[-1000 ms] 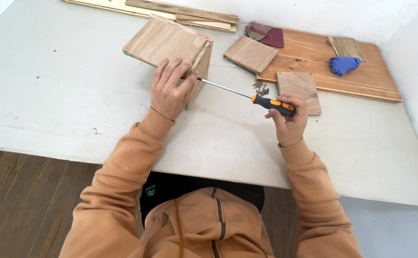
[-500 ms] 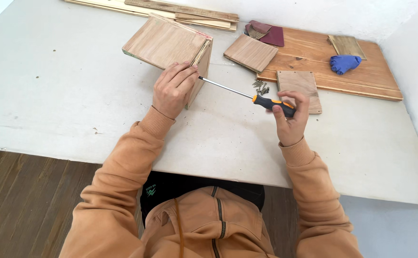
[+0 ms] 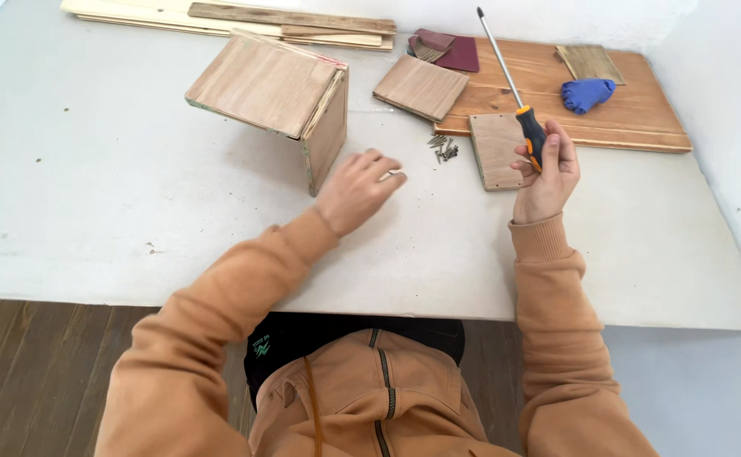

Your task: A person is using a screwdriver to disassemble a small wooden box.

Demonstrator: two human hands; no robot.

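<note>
My right hand [image 3: 546, 173] grips an orange and black screwdriver [image 3: 518, 97] by its handle, the metal shaft pointing up and away from me. My left hand [image 3: 355, 188] hovers low over the white table [image 3: 116, 211] with fingers spread, holding nothing, just right of a partly built wooden box [image 3: 273, 93]. A small pile of dark screws [image 3: 443, 147] lies between my two hands, a little beyond my left fingertips.
A small square wooden panel [image 3: 494, 151] lies under my right hand, another panel [image 3: 421, 86] further back. A long wooden board [image 3: 616, 101] carries a blue glove [image 3: 586, 93] and a dark red cloth [image 3: 448, 49]. Wood strips [image 3: 218, 15] lie along the far edge.
My right hand has lifted the screwdriver away from the box and turned it upright. My left hand has let go of the box and moved right toward the screws.
</note>
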